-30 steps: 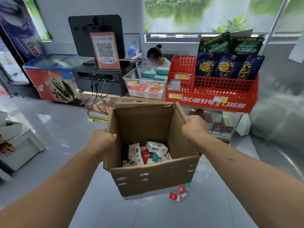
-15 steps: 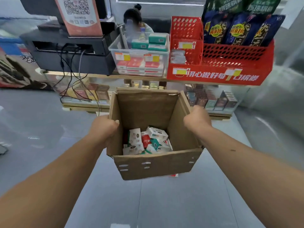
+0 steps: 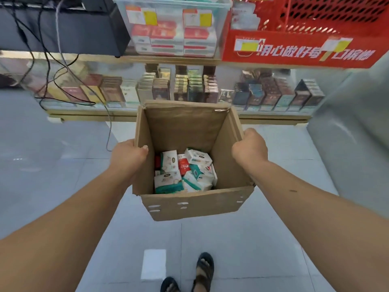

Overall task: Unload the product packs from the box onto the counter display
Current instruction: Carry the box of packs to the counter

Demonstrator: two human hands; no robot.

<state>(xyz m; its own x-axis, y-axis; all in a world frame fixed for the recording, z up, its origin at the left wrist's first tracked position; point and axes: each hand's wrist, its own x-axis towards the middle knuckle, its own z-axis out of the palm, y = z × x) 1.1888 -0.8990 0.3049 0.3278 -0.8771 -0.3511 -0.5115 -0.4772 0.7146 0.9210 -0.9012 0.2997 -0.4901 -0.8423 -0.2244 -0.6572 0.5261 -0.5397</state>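
I hold an open brown cardboard box in the air in front of me. My left hand grips its left wall, thumb over the rim. My right hand grips the right wall. At the bottom of the box lie several product packs, white and teal ones with a red one among them. The counter display stands just beyond the box: a clear bin holding red and white packs, and a red perforated rack to its right.
Under the counter top, a glass case shows rows of small boxes. A black register base with hanging cables sits on the counter at left. Grey tiled floor lies below, with my sandalled feet near the bottom edge.
I have come closer to the counter with the box, and my view has tilted down. The screen, the person behind the counter and the packs on the floor have left the view.
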